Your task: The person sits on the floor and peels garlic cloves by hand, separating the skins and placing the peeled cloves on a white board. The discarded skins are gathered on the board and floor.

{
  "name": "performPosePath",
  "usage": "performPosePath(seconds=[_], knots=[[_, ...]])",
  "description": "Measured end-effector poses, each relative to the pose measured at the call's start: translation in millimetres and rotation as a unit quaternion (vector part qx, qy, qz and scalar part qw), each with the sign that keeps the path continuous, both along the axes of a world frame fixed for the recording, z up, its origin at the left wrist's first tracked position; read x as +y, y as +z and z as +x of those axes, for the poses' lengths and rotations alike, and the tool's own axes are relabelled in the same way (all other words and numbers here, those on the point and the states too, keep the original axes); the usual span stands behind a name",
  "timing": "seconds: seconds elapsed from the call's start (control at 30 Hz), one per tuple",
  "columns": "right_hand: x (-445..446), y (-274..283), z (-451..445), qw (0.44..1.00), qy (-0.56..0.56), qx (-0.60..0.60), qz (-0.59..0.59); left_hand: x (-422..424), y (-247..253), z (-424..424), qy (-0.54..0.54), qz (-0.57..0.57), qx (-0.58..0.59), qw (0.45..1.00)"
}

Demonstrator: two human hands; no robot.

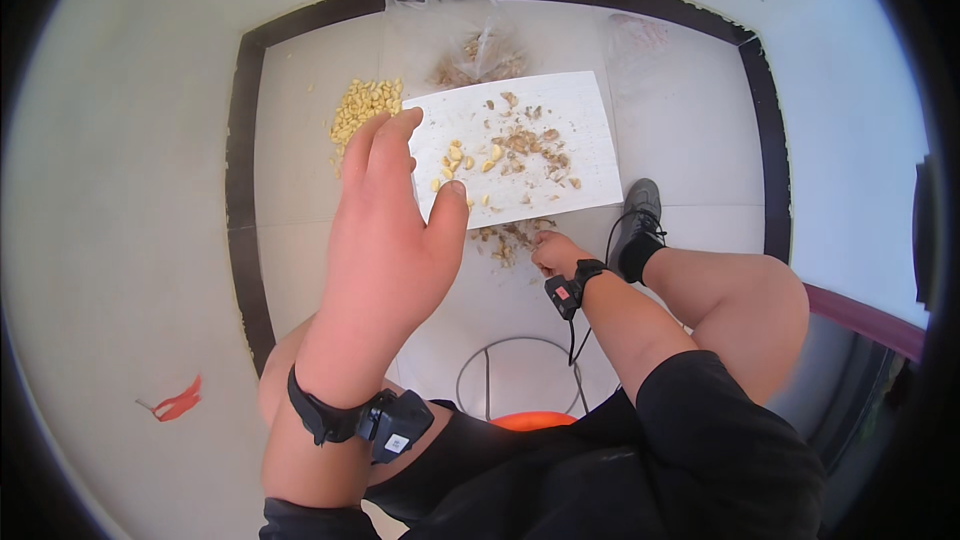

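My left hand (394,195) is raised close to the camera, thumb and fingers apart, with nothing seen in its grasp. Beyond its fingertips lies a white paper sheet (592,105) on the floor. On the sheet are several peeled garlic cloves (456,154) and a scatter of brownish garlic skins (525,141). My right hand (556,253) is low, just past the sheet's near edge, at a small heap of skins and scraps (506,241). Its fingers are curled, and their tips are partly hidden, so whether they hold a scrap is unclear.
A heap of peeled cloves (364,101) lies left of the sheet. Behind the sheet stands a clear plastic bag (480,52) with brownish contents. Another thin clear bag (637,34) lies at the back right. My shoe (637,221) is beside the sheet; an orange stool seat (532,420) shows below.
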State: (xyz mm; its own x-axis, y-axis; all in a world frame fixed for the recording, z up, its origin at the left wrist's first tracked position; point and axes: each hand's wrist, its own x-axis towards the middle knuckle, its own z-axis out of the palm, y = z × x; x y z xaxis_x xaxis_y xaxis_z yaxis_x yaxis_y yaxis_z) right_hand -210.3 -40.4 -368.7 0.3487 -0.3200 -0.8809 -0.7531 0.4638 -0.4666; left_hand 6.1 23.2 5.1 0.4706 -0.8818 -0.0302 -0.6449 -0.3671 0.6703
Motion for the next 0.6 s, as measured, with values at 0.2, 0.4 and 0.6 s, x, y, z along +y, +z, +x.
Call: performPosePath(seconds=[0.2, 0.4, 0.6], knots=[[-54, 63, 5, 0.973, -0.159, -0.107, 0.131, -11, -7, 6, 0.020, -0.021, -0.023, 0.999], [-91, 121, 41, 0.951, -0.263, -0.149, 0.056, -6, -14, 13, 0.028, -0.059, -0.044, 0.997], [-125, 78, 42, 0.936, -0.313, -0.146, 0.069, -12, -11, 3, 0.019, -0.067, -0.037, 0.997]])
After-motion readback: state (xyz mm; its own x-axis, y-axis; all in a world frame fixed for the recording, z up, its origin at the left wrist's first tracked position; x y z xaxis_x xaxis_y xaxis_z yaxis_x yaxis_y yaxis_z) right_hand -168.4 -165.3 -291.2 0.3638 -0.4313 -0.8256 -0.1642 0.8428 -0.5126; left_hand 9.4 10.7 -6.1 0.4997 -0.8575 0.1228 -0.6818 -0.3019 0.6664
